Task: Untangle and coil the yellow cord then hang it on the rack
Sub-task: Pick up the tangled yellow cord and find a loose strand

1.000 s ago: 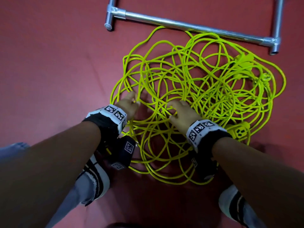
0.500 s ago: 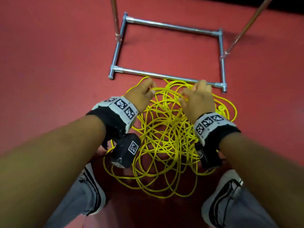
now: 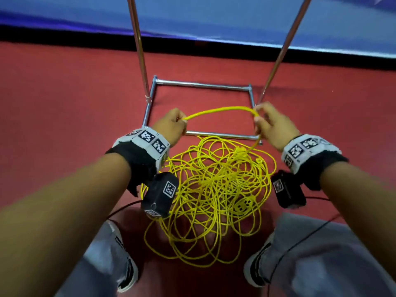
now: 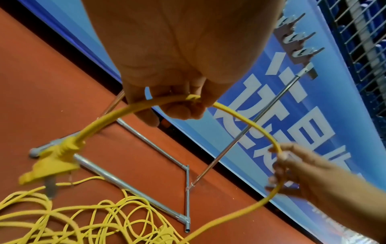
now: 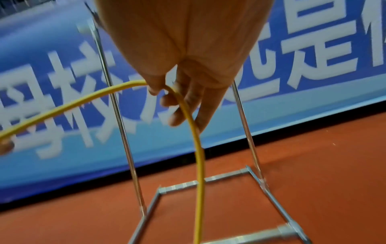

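Left hand (image 3: 171,127) and right hand (image 3: 272,127), fingers pinching yellow cord (image 3: 218,109): arc spans side to side between them, above rack (image 3: 201,84) base. Tangle (image 3: 214,189) on floor, nearer than rack, under right-hand strand.

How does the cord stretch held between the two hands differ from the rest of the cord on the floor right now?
The lifted stretch is one clean arc in the air, held between the left hand and right hand; the pile lies on the red floor. The lifted stretch crosses nothing, while the pile is many overlapping, tangled loops. The pile holds a socket block; the lifted stretch is bare cable. Both are the same yellow cord, joined below the right hand.
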Demonstrator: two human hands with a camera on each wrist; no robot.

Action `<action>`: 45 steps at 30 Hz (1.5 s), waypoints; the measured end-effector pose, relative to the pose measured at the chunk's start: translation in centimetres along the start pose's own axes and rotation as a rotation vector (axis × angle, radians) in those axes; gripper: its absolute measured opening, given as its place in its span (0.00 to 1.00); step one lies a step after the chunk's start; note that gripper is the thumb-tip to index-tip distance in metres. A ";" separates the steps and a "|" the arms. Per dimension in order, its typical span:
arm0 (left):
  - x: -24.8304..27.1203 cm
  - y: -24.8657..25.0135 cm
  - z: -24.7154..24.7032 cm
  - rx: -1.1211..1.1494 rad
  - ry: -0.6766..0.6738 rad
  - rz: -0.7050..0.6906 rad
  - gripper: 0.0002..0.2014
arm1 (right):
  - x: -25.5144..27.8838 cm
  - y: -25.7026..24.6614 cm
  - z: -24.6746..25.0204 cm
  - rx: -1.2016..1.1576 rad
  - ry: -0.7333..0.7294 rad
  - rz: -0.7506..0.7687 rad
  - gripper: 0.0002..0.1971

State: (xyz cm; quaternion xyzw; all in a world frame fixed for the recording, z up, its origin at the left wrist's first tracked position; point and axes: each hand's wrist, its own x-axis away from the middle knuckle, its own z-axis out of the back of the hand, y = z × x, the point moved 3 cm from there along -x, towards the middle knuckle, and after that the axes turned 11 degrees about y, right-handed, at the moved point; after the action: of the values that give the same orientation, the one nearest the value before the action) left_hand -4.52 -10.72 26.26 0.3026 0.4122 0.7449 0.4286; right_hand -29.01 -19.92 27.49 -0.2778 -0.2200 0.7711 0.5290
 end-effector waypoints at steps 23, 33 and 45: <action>-0.7 -3.2 -4.3 0.045 -0.276 0.075 0.14 | 1.4 2.4 -6.1 -0.274 -0.141 -0.080 0.09; 0.5 -4.3 -1.2 0.059 -0.249 0.052 0.15 | 4.8 6.5 -6.6 -0.110 -0.312 -0.235 0.11; 1.9 -1.9 -0.4 0.009 -0.081 0.112 0.14 | 4.6 0.2 -3.0 -0.383 0.132 -0.265 0.06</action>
State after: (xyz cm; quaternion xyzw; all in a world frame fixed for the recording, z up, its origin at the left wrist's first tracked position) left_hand -4.94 -8.59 24.65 0.3571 0.3804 0.7530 0.4010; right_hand -28.46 -15.54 24.18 -0.3915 -0.3617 0.6195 0.5763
